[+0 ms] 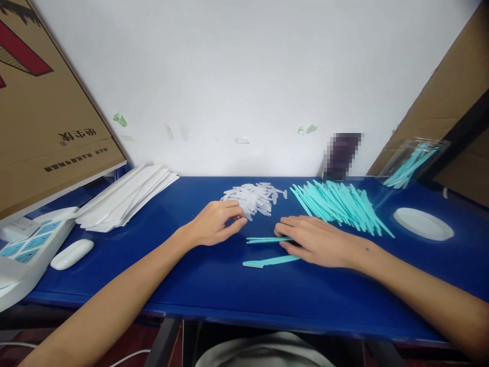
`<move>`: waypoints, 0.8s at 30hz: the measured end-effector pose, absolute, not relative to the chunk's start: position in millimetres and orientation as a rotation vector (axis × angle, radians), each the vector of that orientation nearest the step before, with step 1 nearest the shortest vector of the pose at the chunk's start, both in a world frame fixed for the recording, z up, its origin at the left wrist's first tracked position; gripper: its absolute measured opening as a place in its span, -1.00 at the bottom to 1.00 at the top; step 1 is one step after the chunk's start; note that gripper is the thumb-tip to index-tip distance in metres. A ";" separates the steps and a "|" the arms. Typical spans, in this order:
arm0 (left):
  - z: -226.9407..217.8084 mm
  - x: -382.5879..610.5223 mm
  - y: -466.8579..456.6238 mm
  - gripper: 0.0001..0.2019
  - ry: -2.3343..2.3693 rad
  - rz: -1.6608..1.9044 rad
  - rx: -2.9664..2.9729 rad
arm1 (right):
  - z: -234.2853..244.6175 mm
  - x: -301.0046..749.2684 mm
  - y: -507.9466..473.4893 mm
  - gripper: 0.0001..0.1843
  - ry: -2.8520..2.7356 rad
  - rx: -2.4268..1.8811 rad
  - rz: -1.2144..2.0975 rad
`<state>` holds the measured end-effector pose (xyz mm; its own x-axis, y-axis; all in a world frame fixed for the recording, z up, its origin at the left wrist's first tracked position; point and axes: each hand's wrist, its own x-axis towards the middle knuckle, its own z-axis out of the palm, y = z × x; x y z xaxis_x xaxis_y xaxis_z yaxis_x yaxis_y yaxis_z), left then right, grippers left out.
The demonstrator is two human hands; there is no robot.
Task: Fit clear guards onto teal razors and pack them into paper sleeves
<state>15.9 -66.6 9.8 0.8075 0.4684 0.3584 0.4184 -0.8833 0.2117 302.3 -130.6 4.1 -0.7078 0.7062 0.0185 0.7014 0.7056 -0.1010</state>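
My left hand (214, 223) rests on the blue table (191, 275) with its fingers curled at the near edge of a heap of small clear plastic pieces (254, 198); what its fingertips pinch is too small to make out. My right hand (311, 239) lies palm down over the ends of thin teal sticks (263, 239), fingers pressed together on them. A teal stick with a capped tip (267, 262) lies just in front of that hand. A large pile of teal sticks (338, 204) spreads behind the right hand.
A stack of white sleeves (126, 196) lies at the left, near a white oval object (72, 254) and a white device (23, 250). A white lid (423, 223) and a clear container of teal sticks (412, 162) sit at the right. Cardboard boxes (46, 112) flank both sides.
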 end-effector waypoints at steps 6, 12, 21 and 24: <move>6.2 26.8 -72.3 -0.64 0.718 0.439 2.869 | 9.4 303.6 -132.8 -0.75 -2.816 -1.191 0.277; 0.7 26.6 -71.1 -0.74 0.691 0.344 2.882 | 9.8 302.3 -132.1 -0.77 -2.796 -1.206 0.267; -3.0 31.8 -72.3 -0.70 0.707 0.292 2.856 | 7.4 304.8 -127.9 -0.80 -2.769 -1.226 0.271; -3.1 31.6 -72.9 -0.70 0.697 0.300 2.837 | 9.1 305.7 -127.8 -0.80 -2.763 -1.227 0.343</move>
<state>31.6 -72.9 -3.1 0.8677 0.4747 0.1472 0.4332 -0.8676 0.2441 305.7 -127.8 9.1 -0.6708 0.7416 -0.0014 0.7194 0.6503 -0.2442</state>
